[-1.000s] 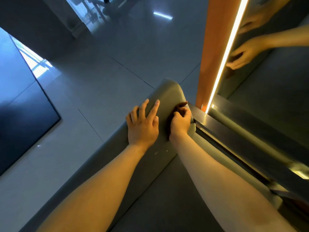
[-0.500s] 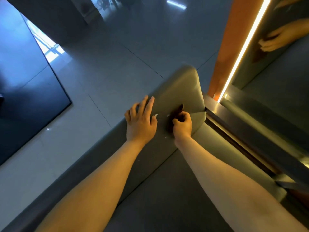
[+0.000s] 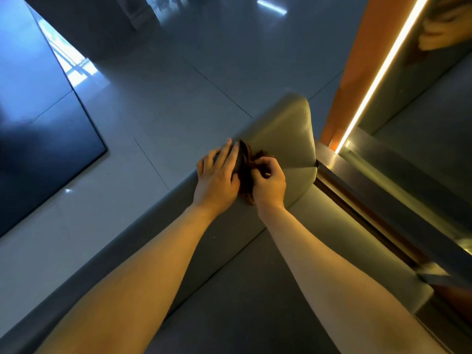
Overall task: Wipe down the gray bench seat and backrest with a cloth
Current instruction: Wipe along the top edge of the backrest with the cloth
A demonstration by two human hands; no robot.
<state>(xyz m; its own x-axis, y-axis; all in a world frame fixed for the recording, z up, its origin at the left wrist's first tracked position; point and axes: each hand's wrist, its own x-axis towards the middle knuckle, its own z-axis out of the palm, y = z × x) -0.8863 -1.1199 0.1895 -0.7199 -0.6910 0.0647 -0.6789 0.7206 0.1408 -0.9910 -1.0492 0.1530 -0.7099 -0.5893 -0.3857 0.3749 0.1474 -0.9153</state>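
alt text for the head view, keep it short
A right hand pinches a dark cloth over the end of a gray bench, while the left hand lies flat against it. Glossy floor lies beyond.

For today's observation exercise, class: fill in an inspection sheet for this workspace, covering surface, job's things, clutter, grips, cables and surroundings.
Surface: bench, gray, padded, its end section in view.
Job's things: cloth, dark, bunched between both hands over the bench.
Clutter: nothing seen.
Grips: left hand lays straight fingers against the cloth; right hand pinches it.
Cables: nothing seen.
Surroundings: tiled floor, glossy; orange wall panel; lit strip; reflective panel.
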